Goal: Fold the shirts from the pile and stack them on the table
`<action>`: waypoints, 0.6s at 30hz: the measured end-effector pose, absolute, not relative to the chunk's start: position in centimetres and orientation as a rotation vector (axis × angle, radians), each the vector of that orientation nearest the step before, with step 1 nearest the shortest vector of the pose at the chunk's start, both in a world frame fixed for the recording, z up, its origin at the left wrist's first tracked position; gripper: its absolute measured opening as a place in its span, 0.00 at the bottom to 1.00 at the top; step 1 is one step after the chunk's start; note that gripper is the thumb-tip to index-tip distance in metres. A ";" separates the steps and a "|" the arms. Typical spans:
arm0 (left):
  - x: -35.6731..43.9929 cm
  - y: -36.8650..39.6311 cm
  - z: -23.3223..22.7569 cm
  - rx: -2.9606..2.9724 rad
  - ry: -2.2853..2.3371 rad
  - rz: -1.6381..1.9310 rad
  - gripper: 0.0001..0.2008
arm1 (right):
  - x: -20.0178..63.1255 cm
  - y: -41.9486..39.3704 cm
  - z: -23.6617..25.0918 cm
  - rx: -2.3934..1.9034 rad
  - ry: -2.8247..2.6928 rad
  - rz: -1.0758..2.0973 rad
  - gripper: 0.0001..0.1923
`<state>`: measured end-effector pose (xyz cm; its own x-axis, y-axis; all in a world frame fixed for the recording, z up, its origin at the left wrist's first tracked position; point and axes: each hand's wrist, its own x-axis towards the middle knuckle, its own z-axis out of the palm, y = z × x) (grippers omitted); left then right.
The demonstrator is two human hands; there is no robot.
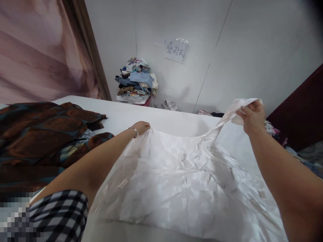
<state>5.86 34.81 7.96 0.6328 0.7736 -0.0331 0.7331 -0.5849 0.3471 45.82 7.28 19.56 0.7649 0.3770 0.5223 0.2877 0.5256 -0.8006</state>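
Note:
A shiny white garment (181,174), wrinkled, spreads over the white table in front of me. Gripped in my left hand (141,127) is its far left corner, close to the tabletop. My right hand (252,116) is raised at the right with a narrow white strip of the same cloth pinched in its fingers. Between the hands the garment's far edge runs in a shallow curve. Which part of the garment each hand holds, I cannot tell for certain.
A brown patterned cloth (45,134) lies bunched on the table's left. Beyond the white table (176,122) stands a pile of folded clothes (137,80) against the wall, with more cloth (168,105) beside it. A paper sign (176,50) hangs above. A pink curtain (45,50) covers the left.

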 end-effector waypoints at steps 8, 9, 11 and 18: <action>6.3 33.8 7.4 2.653 1.144 0.033 0.19 | 46.0 6.5 19.4 -1.056 -0.730 0.042 0.20; 6.1 33.8 7.4 2.669 1.126 0.034 0.20 | 45.9 6.4 19.5 -1.048 -0.730 0.043 0.20; 5.6 33.7 7.7 2.702 1.087 0.040 0.22 | 45.5 5.9 19.8 -1.031 -0.740 0.049 0.20; 3.0 31.8 9.8 2.836 1.013 0.167 0.17 | 41.7 1.1 22.1 -0.959 -0.887 0.013 0.22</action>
<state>3.01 31.79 9.83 0.7693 0.6359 0.0617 0.6221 -0.7676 0.1544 41.69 1.14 22.05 0.6593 0.3777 0.6502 0.3589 0.6018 -0.7135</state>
